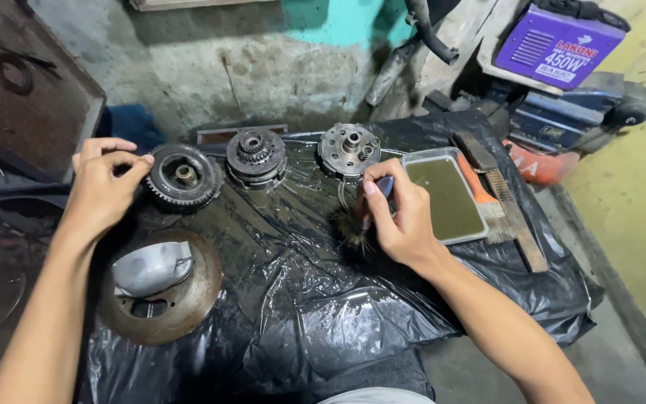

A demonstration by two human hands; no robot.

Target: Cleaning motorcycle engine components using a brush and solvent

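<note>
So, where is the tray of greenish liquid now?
In the head view the tray lies on the black plastic sheet, right of the right hand holding the brush.

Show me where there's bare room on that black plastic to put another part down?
The free patch is the black sheet in front, between the rusty disc and right hand. The back row is crowded: toothed gear, two hubs, and liquid tray.

Three gear assemblies (256,155), one tray (444,158), one brush (354,221).

Left hand (102,187), right hand (401,221): bare, no gloves; forearms bare, sleeveless to frame edge
</note>
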